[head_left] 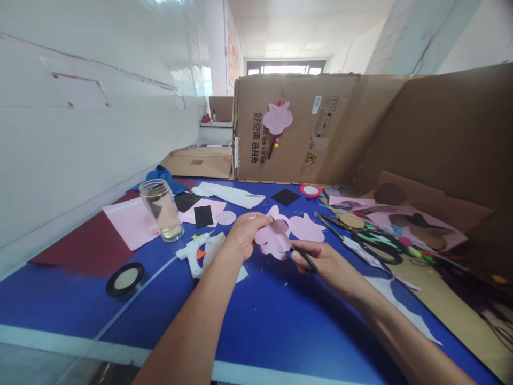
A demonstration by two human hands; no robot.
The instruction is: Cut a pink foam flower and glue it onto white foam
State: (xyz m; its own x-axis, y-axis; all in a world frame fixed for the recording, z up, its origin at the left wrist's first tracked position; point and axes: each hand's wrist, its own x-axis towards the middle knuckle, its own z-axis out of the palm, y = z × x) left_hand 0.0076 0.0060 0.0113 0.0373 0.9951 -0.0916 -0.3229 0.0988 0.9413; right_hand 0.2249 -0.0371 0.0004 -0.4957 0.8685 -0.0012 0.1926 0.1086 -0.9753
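Note:
Between my two hands is a scalloped pink paper cutout (pixel 273 239), held up over the blue table. My left hand (pixel 247 233) pinches it at its upper left edge. In my right hand (pixel 315 260) is a small pair of scissors (pixel 305 258) with black handles, its blades at the cutout's right side and mostly hidden by the paper. Just behind lies a second pink paper cutout (pixel 308 229) of similar outline. A white glue gun (pixel 195 255) rests left of my left wrist, with white paper partly under my forearm.
A glass jar (pixel 162 209) with some liquid and a black round lid (pixel 125 279) stand at left. Black squares and pink sheets lie behind. Larger black-handled scissors (pixel 379 247) and scraps crowd the right. A cardboard box (pixel 296 160) with a hanging pink ornament (pixel 277 118) rises behind.

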